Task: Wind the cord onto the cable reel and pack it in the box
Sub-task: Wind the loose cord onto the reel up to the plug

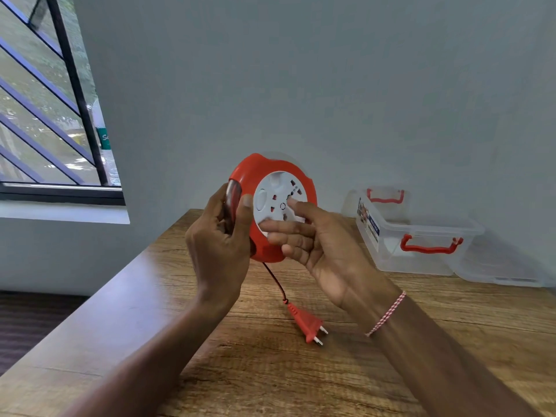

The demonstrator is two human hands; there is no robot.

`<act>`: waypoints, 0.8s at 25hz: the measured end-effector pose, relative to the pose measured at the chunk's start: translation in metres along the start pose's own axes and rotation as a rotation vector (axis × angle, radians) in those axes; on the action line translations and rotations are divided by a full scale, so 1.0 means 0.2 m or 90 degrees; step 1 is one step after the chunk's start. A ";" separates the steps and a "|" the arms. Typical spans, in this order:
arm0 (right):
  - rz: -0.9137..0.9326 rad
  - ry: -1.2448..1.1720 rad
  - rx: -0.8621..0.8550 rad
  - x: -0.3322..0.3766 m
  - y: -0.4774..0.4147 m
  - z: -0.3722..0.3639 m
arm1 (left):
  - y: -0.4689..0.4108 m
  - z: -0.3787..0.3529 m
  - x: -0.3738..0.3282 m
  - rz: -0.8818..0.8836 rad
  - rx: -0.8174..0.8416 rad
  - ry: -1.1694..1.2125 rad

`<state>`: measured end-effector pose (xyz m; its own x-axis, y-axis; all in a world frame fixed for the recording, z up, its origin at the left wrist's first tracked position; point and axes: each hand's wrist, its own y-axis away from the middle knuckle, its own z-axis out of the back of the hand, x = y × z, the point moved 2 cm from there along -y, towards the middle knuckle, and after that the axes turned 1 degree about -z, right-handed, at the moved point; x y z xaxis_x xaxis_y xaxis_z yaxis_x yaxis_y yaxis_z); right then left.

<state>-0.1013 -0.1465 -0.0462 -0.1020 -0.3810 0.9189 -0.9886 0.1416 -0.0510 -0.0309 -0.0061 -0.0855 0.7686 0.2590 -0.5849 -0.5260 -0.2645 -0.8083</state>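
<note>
- Cable reel (pixel 272 206), red housing with white socket face, held up above the wooden table (pixel 270 371), face turned toward the camera
- Left hand (pixel 221 236) closed around the reel's left edge: thumb on the front rim, fingers wrapped behind; a darker red curved part at that edge sits in the grip, cannot tell what it is
- Right hand (pixel 319 245) loosely spread, palm up; fingers (pixel 288 227) laid flat across the white face, index tip near the small ring at the centre. It grips nothing; looks placed to turn the inner disc, judging from the pose
- Cord (pixel 275 281): only a short dark length shows, dropping from the bottom of the housing to the red plug (pixel 307 325), which lies on the table with pins pointing right
- No loose loops or slack on the table, so winding looks nearly complete; just the tail and plug remain out
- Box (pixel 412 236): clear plastic tub with red handles, at the back right of the table by the wall, well apart from the reel, open on top
- What looks like its clear lid (pixel 499 266) lies just beside it to the right
- Nothing clearly visible inside the box, so packing is not started
- Left to do, as I judge: draw in the last stretch, carry the reel across to the box, set it inside with the plug; closing the lid possibly follows
</note>
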 end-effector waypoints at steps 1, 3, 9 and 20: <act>0.061 0.152 -0.017 0.01 0.00 0.01 | -0.01 0.00 0.01 0.024 -0.006 0.012; 0.327 0.598 -0.119 0.04 -0.02 0.07 | -0.03 0.01 0.01 0.067 -0.008 0.038; 0.695 1.050 -0.113 0.03 -0.05 0.10 | -0.04 0.02 -0.02 0.013 0.064 0.026; 0.514 0.842 -0.193 0.00 -0.06 0.10 | 0.01 -0.01 -0.02 -0.088 0.081 -0.010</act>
<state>-0.0921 -0.1662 -0.0535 -0.2450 0.8938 0.3755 -0.6491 0.1366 -0.7484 -0.0339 -0.0089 -0.0850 0.8317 0.2992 -0.4678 -0.4582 -0.1063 -0.8825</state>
